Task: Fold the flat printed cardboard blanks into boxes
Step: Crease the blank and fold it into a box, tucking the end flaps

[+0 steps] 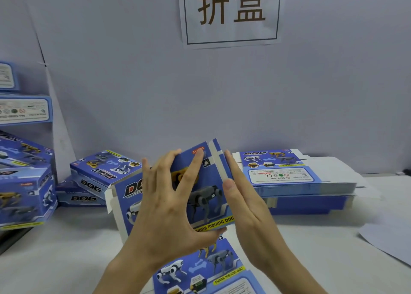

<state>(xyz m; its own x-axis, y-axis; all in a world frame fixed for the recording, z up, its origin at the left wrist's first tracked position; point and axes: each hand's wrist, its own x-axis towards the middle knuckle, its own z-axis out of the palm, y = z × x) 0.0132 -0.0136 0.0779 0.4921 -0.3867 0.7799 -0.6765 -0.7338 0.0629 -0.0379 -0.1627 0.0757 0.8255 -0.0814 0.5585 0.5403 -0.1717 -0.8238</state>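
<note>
I hold a blue printed cardboard box blank (206, 193), partly opened into a box shape, above the white table at the centre. My left hand (169, 204) grips its front face, fingers spread over the print and thumb under the lower edge. With straight fingers, my right hand (246, 207) presses flat against the box's right side panel. A white end flap (110, 197) sticks out on the left. The blank's lower panels (206, 269) hang toward me.
A stack of flat blanks (289, 178) lies at the right rear of the table. Folded boxes (102, 171) lie at the left rear, and more are piled at the far left (24, 182). A paper sign (231, 11) hangs on the wall. A white sheet (387, 238) lies at right.
</note>
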